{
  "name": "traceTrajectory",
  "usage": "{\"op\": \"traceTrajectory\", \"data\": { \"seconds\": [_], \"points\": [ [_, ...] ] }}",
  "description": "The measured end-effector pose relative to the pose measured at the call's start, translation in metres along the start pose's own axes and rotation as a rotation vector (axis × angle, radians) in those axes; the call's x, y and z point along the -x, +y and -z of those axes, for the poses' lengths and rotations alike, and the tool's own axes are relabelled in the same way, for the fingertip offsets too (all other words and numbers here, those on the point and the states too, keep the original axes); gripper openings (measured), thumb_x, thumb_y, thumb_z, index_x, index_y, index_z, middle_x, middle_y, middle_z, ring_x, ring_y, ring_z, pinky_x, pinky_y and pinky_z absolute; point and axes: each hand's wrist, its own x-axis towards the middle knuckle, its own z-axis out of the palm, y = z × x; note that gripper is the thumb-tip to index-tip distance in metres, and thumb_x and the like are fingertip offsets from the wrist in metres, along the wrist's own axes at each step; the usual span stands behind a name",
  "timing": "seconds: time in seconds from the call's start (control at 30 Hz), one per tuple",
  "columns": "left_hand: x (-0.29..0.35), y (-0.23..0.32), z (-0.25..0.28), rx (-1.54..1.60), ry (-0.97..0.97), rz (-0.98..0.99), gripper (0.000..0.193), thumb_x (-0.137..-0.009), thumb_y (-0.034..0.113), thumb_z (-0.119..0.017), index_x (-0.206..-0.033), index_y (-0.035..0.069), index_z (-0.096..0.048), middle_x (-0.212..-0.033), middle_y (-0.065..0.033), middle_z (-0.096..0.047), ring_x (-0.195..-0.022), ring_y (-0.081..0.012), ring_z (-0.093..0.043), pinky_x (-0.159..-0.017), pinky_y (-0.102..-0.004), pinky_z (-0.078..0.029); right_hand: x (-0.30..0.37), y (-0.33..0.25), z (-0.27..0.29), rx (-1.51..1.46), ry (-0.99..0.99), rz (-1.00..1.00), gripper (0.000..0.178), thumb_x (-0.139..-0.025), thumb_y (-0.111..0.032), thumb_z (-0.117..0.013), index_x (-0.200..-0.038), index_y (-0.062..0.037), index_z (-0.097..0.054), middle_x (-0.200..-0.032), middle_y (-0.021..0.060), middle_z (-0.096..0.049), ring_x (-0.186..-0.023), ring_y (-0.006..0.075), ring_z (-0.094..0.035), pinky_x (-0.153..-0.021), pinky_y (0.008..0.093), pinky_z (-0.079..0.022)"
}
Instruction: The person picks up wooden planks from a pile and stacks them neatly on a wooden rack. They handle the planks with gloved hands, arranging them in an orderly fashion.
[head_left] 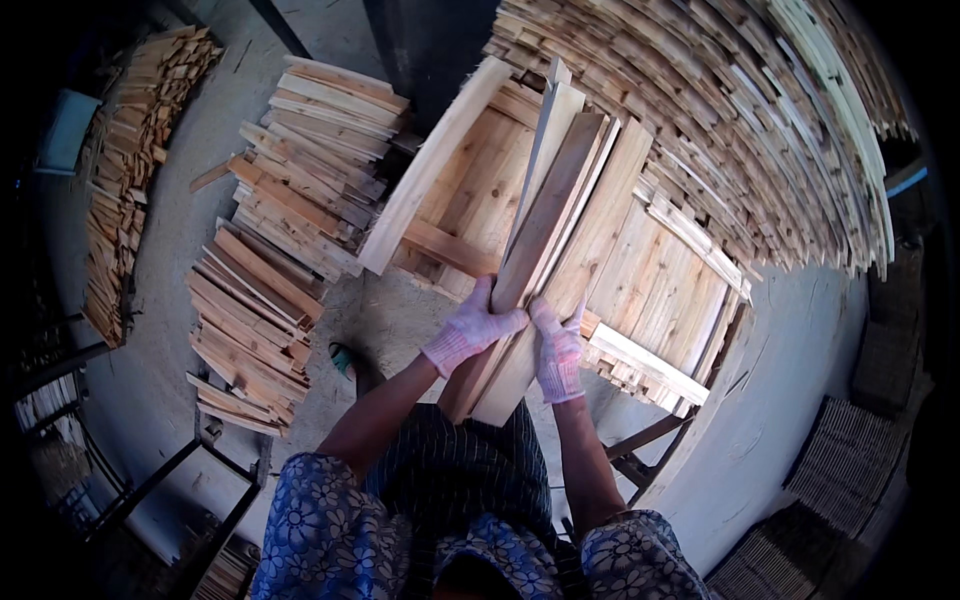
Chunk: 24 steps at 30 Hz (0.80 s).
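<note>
A bundle of long wooden boards [555, 215] lies lengthwise in front of me, its near ends close to my lap. My left hand [475, 325], in a pale pink-and-white work glove, is closed round the bundle's left side with the thumb on top. On the other side my right hand [558, 348], gloved alike, grips the boards, thumb also on top. The fingers under the wood are hidden. Beneath the bundle's far part is a wooden frame with planked panels [665, 290]; a pale board [432, 165] slants along its left side.
Heaps of short wooden slats [300, 170] lie on the left, with another long pile [140, 160] farther left. A big stack of boards [700, 110] fills the far right. Dark metal bars [165, 485] stand at the lower left, and dark slatted stacks [850, 465] at the right.
</note>
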Motion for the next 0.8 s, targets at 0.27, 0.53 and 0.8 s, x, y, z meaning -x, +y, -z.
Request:
{"op": "traceTrajectory", "data": {
  "seconds": [0.27,0.53,0.8],
  "points": [
    [-0.109,-0.035,-0.098,-1.238,0.581,-0.056,0.093,-0.072,0.041,-0.082,-0.144,0.006,-0.035,-0.135,-0.027,-0.043,-0.124,-0.0471,-0.045,-0.106,-0.0533,-0.041,-0.128,0.014,0.108,0.85,0.203,0.196,0.099,-0.083,-0.025,-0.076,-0.16,-0.0095,-0.017,-0.125,0.027,-0.061,-0.113,0.0406,-0.062,-0.097,0.0442,-0.05],
    [-0.13,0.002,-0.101,-1.406,0.547,0.01,0.107,-0.073,0.049,-0.08,-0.155,0.014,-0.02,-0.141,-0.0277,-0.042,-0.129,-0.0485,-0.043,-0.111,-0.0566,-0.033,-0.15,-0.004,0.127,0.89,0.261,0.15,0.104,-0.082,-0.034,-0.075,-0.162,-0.0197,-0.01,-0.142,0.0296,-0.037,-0.128,0.0461,-0.05,-0.105,0.0475,-0.045],
    [-0.142,-0.003,-0.133,-1.465,0.463,0.005,0.105,-0.08,0.037,-0.077,-0.155,0.003,-0.013,-0.12,-0.0252,-0.056,-0.101,-0.0431,-0.063,-0.092,-0.0515,-0.051,-0.148,-0.016,0.09,1.294,0.373,-0.015,0.091,-0.088,-0.037,-0.07,-0.16,-0.0253,-0.016,-0.13,0.0322,-0.044,-0.113,0.0491,-0.056,-0.093,0.0517,-0.05]
  ]
}}
